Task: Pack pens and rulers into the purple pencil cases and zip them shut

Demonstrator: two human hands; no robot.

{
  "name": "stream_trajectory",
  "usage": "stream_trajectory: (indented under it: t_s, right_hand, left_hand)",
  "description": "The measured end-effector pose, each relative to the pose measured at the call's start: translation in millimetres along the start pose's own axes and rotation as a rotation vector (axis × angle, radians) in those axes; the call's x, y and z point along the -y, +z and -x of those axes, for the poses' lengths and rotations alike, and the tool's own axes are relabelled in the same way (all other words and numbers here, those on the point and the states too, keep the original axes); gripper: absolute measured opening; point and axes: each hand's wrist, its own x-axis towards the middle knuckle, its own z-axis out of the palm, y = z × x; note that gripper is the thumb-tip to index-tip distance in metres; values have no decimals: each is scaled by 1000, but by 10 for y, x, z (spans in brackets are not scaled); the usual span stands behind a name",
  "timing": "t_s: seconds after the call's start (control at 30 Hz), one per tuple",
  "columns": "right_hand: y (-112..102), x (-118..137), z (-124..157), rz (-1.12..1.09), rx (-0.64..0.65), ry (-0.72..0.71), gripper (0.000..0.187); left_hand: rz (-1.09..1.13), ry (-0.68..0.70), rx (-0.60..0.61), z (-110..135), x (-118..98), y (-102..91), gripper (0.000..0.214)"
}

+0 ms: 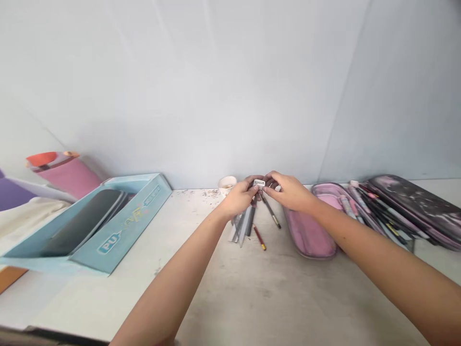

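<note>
In the head view, a metal sharpener (pixel 259 183) is pinched between the left hand (pixel 240 194) and right hand (pixel 286 190), at twelve o'clock from the red pencil (pixel 258 235). Its handling seems in hand; a steady pinch is probably called for next.

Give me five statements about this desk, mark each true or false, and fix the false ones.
1. The left hand and right hand meet at a small silvery item. True.
2. The white cup stands right of both hands. False: it stands left of them.
3. The dark grey case lies inside the light-blue box. True.
4. The red pencil is in the left hand. False: it lies on the desk.
5. The pink case lies right of the red pencil. True.
</note>
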Motion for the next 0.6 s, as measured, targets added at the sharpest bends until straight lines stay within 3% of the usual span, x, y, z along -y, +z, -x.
stream_trajectory:
  t_s: [0.17, 0.33, 0.43, 0.6]
  right_hand:
    - [-687, -467, 296, 158, -70, 23, 19]
    - [-1191, -919, 541, 395, -118, 114, 25]
    - [-1238, -1182, 624, 519, -118, 186, 27]
    - [-1046, -1543, 627, 619, -41, 240, 27]
  left_hand:
    - [-96, 110, 82, -540, -148, 650, 32]
    - [-531, 295, -42, -1007, -282, 1238, 30]
    - [-781, 334, -107, -1211, -244, 1493, 28]
    - [-1074, 268, -60, -1448, 2, 1708, 28]
